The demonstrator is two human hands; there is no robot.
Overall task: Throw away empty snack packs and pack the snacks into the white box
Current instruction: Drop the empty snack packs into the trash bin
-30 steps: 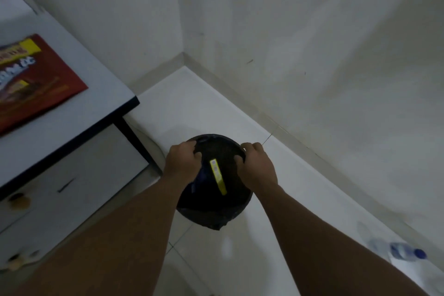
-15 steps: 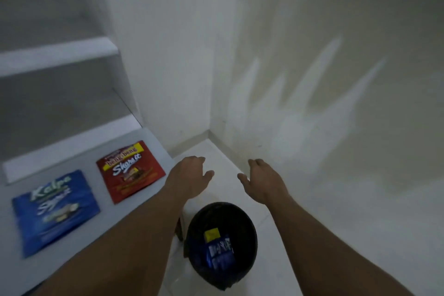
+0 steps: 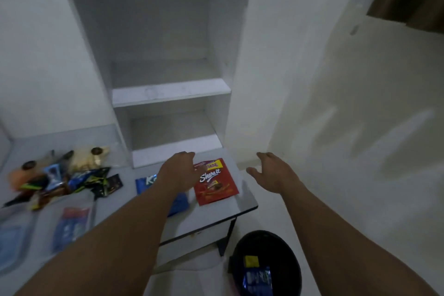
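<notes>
My left hand (image 3: 179, 172) hovers over the desk, fingers spread, just left of a red snack pack (image 3: 215, 181) lying flat near the desk's right edge. A blue snack pack (image 3: 177, 202) lies partly under my left forearm. My right hand (image 3: 271, 173) is open in the air past the desk's right edge, holding nothing. A black trash bin (image 3: 265, 265) stands on the floor at the lower right, with a blue and yellow wrapper (image 3: 255, 276) inside. A heap of small snacks (image 3: 64, 175) sits on the desk's left. No white box is in view.
A white shelf unit (image 3: 168, 94) stands on the back of the grey desk (image 3: 211, 214). Two clear pouches with blue contents (image 3: 72, 226) lie at the front left. The wall is close on the right.
My view has swung up from the bin to the desk. Both hands let go of the bin's rim, rose and moved toward the desk; the left now reaches the red pack.
</notes>
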